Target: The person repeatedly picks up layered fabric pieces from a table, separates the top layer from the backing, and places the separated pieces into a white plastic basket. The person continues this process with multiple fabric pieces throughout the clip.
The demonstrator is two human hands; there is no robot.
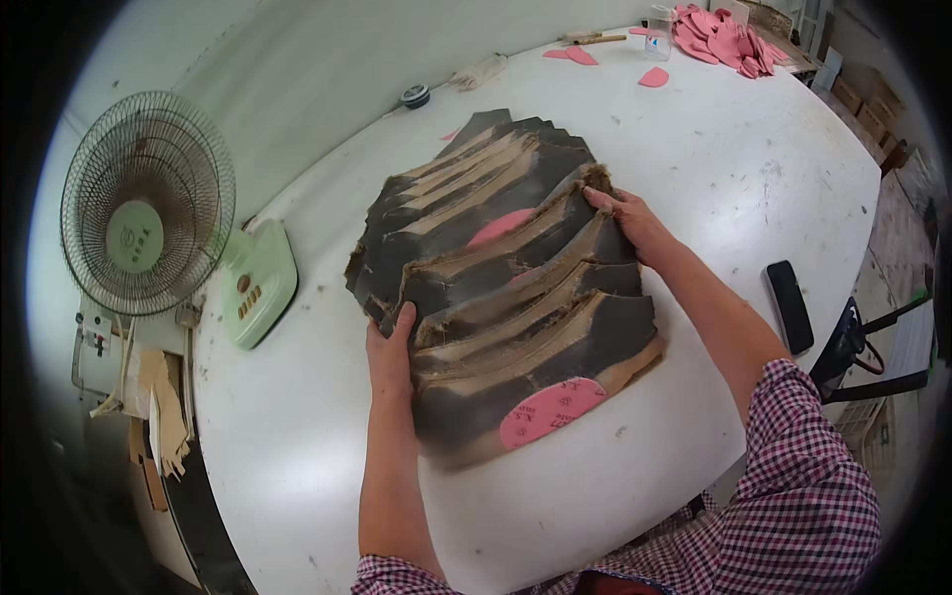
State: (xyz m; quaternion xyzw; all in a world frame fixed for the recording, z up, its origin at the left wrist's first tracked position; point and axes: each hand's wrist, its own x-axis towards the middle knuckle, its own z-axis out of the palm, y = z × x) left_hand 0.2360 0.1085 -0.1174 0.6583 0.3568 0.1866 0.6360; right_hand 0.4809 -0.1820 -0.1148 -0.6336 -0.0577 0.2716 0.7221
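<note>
At the middle of the frame, the left hand (390, 347) grips the left edge of a bundle of dark and tan layered sheets (516, 283), its thumb laid on top and its fingers mostly out of sight beneath. The right hand (635, 223) closes on the frayed right edge, thumb uppermost, the other fingers partly hidden under the layers. Neither hand is spread; both pinch the bundle between thumb and fingers, probably because its loose, uneven layers would slide apart if held from one side only.

The bundle fans out in slanting bands toward the lower middle, where a pink printed oval (552, 411) lies on its near edge; a plainer pink piece (501, 227) shows between layers higher up. That near edge is blurred, and whether it rests on the white counter (754, 178) cannot be told.

Farther out, a black phone (788, 306) lies at the right, apart from the forearm. Upper right, a heap of pink pieces (724, 42) sits beside a clear container (657, 32), seemingly put there to leave working room. At the left, a fan (147, 203) stands on a green base (260, 288).
</note>
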